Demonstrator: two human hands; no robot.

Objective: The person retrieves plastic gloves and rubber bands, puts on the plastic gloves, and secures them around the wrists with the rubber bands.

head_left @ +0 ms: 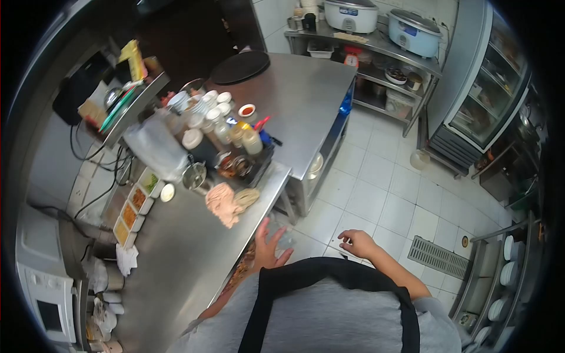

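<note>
L hand [268, 248] is hanging just beside the table [170, 259] edge, fingers spread, thumb sticking out to the R; can't tell if it's touching the edge. R hand [360, 243] is hovering over the tiled floor [335, 206], fingers loosely curled; can't tell if tips are meeting. On the table nr L hand, pink cloth [221, 203] is lying crumpled, long axis running from the bottles' [252, 143] side twd the wearer, narrower end pointing this way. Beige cloth [246, 198] is lying against its R side, slanting twd the edge. Metal pot [202, 183] is standing just behind.
</note>
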